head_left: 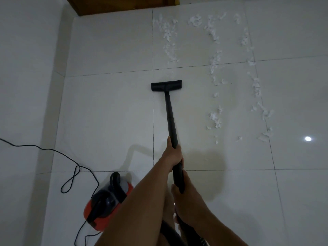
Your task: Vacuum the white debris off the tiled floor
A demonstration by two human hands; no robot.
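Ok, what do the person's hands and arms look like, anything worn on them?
Nothing worn that shows. The left hand and right hand have no gloves. The left forearm and right forearm are uncovered down to the frame edge, so no sleeves appear. No watch, bracelet or ring can be made out in the dim light.

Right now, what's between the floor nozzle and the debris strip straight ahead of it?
Head view: only bare tile and one grout line lie between the floor nozzle and the debris strip.
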